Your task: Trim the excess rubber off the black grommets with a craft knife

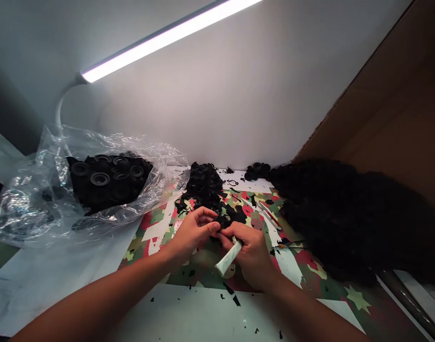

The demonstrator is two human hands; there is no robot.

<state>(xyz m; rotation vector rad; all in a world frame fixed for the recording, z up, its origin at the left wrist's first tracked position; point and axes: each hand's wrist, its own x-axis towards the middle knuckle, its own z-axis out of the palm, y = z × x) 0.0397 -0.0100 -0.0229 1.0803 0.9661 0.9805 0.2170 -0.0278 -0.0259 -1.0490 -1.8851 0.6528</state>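
Observation:
My left hand [196, 232] is closed, thumb and fingers pinching a small black piece [220, 221], probably rubber, mostly hidden by the fingertips. Close against it, my right hand [251, 251] is closed around a tool with a pale, wrapped-looking handle [228, 259]. That handle sticks out toward me, while the tool's working end is hidden among the fingers. Just beyond both hands lies a heap of black scraps [205, 183]. Beneath them is a camouflage-patterned sheet [203, 275] strewn with black bits.
At left, an open clear plastic bag [28, 204] holds several round black ribbed parts [100, 178]. A large black pile [331, 213] fills the right side before a cardboard panel [391, 95]. Tweezers-like tools [270, 216] lie right of my hands. A lit lamp [167, 40] hangs above.

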